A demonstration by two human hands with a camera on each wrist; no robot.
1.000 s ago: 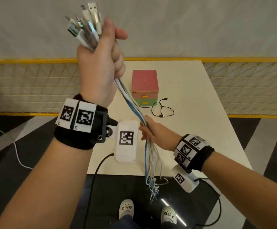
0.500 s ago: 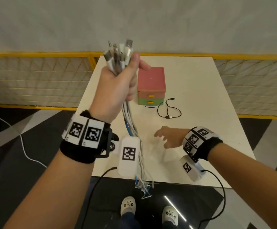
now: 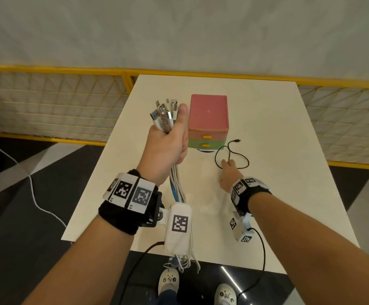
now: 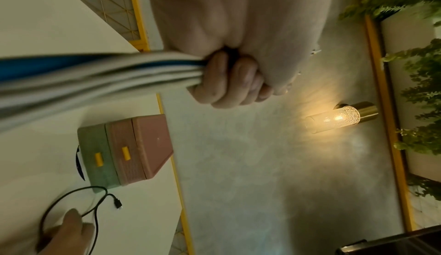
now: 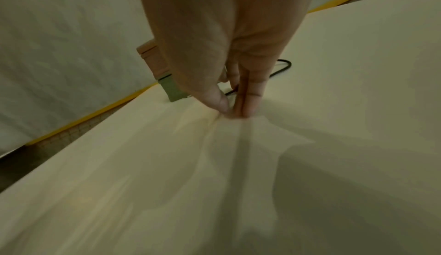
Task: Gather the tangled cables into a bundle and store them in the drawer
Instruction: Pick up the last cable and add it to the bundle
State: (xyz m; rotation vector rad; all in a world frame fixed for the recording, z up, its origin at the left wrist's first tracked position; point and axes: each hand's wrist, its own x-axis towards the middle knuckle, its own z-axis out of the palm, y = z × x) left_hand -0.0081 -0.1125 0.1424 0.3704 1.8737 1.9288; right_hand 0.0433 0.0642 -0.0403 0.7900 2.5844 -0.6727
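My left hand (image 3: pixel 170 142) grips a bundle of white and blue cables (image 3: pixel 164 116) upright over the table's left side, with the plugs sticking out above the fist. The loose ends hang past the near table edge. In the left wrist view the fingers (image 4: pixel 229 81) are curled round the bundle (image 4: pixel 95 76). A pink and green drawer unit (image 3: pixel 208 115) stands mid-table with both drawers closed. A black cable (image 3: pixel 244 160) lies looped to its right. My right hand (image 3: pixel 227 170) reaches to that loop. Its straight fingertips (image 5: pixel 245 108) and thumb meet on the table at the black cable (image 5: pixel 285 65).
The white table (image 3: pixel 267 128) ends just in front of my feet. A yellow-framed mesh fence (image 3: pixel 47 102) runs behind and beside it. A white cord (image 3: pixel 33 194) trails over the dark floor at the left. A lit wall lamp (image 4: pixel 339 117) shows in the left wrist view.
My right hand let go of the hanging bundle and moved forward to the black cable. My left hand came down with the bundle, from head height to beside the drawer unit.
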